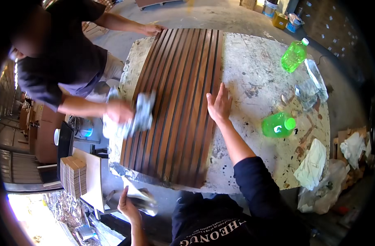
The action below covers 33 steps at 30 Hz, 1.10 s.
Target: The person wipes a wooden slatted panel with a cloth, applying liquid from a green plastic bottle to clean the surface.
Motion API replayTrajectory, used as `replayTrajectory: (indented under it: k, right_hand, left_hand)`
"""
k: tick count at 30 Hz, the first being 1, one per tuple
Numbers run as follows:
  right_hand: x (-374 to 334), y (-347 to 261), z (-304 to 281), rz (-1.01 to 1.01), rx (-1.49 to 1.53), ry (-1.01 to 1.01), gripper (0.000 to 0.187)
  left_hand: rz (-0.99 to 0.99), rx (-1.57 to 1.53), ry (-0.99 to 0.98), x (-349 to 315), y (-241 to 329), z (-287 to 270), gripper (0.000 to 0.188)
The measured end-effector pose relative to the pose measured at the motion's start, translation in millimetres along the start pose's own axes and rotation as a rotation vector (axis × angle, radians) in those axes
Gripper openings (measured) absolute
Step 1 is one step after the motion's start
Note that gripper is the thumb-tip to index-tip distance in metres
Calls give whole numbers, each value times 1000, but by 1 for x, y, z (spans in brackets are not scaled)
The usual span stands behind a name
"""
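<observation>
Wiping-side hand, left of frame: the co-worker's lower hand (120, 111) is blurred at a pale cloth (144, 111); I judge the cloth is pressed to the slats there, though blur hides the grip.
Left hand, lower left of frame: the left hand (130, 211) is raised beside a shiny item (144, 201); I cannot tell whether it grips it. The panel lies above and to its right, apart from it.
Far corner, top centre-left: the co-worker's upper hand (153, 29) is at the panel's corner, presumably to steady it.
Slatted panel, centre: the brown slatted panel (177, 102) lies lengthwise on the surface (253, 65), grooves running top to bottom, probably laid flat for full support.
Right hand, right of centre: the right hand (220, 105) has fingers extended, clasping nothing, at the panel's right edge; I read this as bracing. The panel lies immediately left.
Bottles, right: two green bottles (277, 125) stand well apart from the panel, seemingly for clearance.
</observation>
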State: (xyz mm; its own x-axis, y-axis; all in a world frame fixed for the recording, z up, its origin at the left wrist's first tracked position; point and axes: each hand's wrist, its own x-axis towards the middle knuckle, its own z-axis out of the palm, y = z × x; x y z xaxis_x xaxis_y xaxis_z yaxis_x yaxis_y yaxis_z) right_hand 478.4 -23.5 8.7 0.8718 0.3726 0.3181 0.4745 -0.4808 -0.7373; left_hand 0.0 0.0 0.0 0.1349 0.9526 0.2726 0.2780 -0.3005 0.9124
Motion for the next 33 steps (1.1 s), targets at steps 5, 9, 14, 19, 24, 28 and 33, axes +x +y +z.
replayTrajectory:
  k: [5,9,14,19,24,28,33]
  right_hand:
    - [-91,38,-1,48,-393,-146,64]
    - [-97,44,-10,35,-432,-204,65]
    - [-108,39,-26,115,-326,-265,66]
    - [-110,26,-30,127,-282,-262,59]
    - [-106,42,-23,116,-330,-249,57]
    - [-103,51,-18,87,-362,-188,58]
    - [-95,42,-7,-3,-374,-115,59]
  left_hand:
    - [300,677,-1138,-28,4,65,63]
    - [226,375,-1316,74,43,237,70]
    - [486,377,-1163,225,71,501,80]
    - [641,352,-833,307,72,627,77]
    - [491,414,-983,225,51,520,78]
    - [-54,545,-1298,101,61,301,79]
    - [341,671,-1193,-21,6,71,97]
